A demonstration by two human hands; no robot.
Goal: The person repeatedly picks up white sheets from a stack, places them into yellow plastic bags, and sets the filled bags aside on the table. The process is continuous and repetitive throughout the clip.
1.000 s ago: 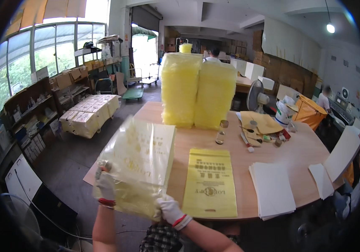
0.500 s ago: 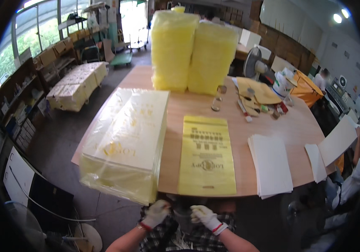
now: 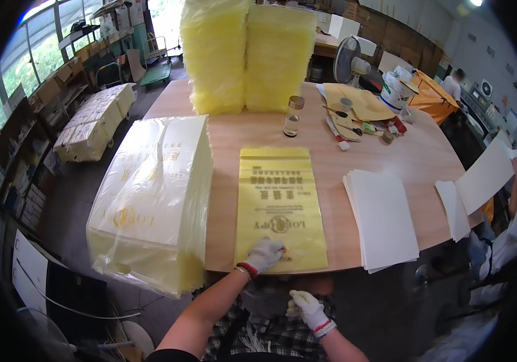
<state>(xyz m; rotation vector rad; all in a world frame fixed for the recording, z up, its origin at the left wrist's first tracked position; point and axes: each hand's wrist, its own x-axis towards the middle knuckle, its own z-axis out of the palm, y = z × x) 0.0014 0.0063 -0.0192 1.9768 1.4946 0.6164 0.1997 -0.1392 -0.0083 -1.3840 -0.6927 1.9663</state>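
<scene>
A flat yellow plastic bag [image 3: 280, 181] with dark print lies lengthwise before me, near the table's front edge. Over its near end is my left hand [image 3: 264, 254], in a white glove, with the fingers bent together. Whether they pinch the bag or something small, I cannot make out. My right hand [image 3: 308, 311], gloved too, is above my lap, short of the table edge. Its fingers are curled in, and their inside is hidden. To the left of the bag stands a tall stack of white printed sheets [image 3: 149, 175] wrapped in clear plastic.
Tall yellow plastic stacks [image 3: 216, 60] rise at the back, with a glass bottle [image 3: 293, 117] close by. White sheets [image 3: 382, 217] lie at right. Behind them are brown envelopes [image 3: 361, 102], small tools and a fan [image 3: 347, 60]. Another person's hand [image 3: 515, 158] holds white board at far right.
My left hand has moved up from my lap onto the near end of the yellow bag. My right hand has shifted slightly right, still curled. The view has tilted down a little.
</scene>
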